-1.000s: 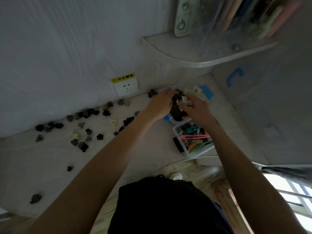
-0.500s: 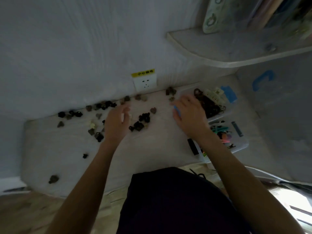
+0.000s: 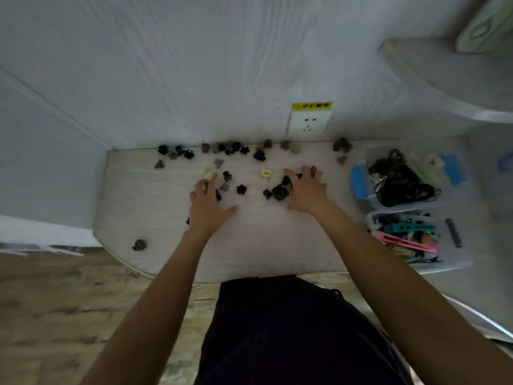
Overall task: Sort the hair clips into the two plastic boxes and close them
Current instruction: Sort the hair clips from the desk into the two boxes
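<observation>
Both hands, left (image 3: pixel 206 202) and right (image 3: pixel 306 190), spread flat; clips (image 3: pixel 277 190) could scatter toward six o'clock, off the table (image 3: pixel 249 245).

Small hair clips (image 3: pixel 241 189) lie scattered on the table (image 3: pixel 155 207), most of them in a row along the wall, left of the socket (image 3: pixel 309 124). One clip (image 3: pixel 138 245) sits alone near the table's front left edge. Two boxes stand at the table's right end. The far box (image 3: pixel 361 182) is nearer the socket, and the near box (image 3: pixel 455 259) is just in front of it.
</observation>
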The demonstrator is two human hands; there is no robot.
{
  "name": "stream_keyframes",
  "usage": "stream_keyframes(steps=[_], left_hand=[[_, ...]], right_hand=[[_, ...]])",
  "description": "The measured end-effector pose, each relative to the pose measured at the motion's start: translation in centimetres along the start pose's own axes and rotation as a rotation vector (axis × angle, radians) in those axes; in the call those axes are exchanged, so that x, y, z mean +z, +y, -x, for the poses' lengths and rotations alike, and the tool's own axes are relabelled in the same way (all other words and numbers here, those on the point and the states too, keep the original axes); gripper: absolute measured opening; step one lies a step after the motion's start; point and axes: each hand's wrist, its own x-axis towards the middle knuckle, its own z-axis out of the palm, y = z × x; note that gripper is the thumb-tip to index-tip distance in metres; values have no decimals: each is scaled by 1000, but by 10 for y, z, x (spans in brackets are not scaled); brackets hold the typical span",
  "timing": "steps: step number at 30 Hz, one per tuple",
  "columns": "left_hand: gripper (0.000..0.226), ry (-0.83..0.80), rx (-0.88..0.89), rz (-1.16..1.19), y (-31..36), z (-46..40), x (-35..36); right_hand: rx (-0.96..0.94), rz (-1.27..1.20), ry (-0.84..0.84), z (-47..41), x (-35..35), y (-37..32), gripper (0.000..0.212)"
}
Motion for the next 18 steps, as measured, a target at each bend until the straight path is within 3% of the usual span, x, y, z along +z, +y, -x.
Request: stream_keyframes(steps=[6,11,13,16,18], left_hand=[[86,-105,159,55,15,-7,9],[86,-124,216,-79,41,-13,22],[80,-119,256,-102,51,-17,26],[76,-140,300,-121,65,-20,33],[69,-137,317,-133,74,-21,37]], right_hand=[[-18,-190,207,1,3,14,89],[50,121,227,-1,6,11,109],[58,109,193,-6,7,11,113],[69,-2,134,-8,5,14,104],[-21,-40,178,-7,2,14,91]])
